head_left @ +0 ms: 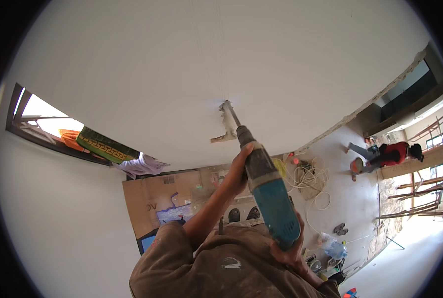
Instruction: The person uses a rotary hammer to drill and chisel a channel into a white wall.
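A teal and black hammer drill (272,203) spans from my chest up to the white wall (147,84). My left hand (240,173) wraps round its dark front housing, just behind the chuck. At the rear, my right hand (289,252) grips the handle; part of its fingers is hidden behind the tool body. The long metal bit (234,115) points away from me, its tip touching the wall at the upper end of a rough chipped groove (228,126). Exposed grey-brown material shows in that groove, which bends left at its lower end.
Flattened cardboard (144,198) covers floor at the left. Pale cable (308,177) lies coiled at the wall's foot on the right. Cloths (107,144) hang from the left window. A person in a red top (395,155) stands to the right, near wooden poles (420,188).
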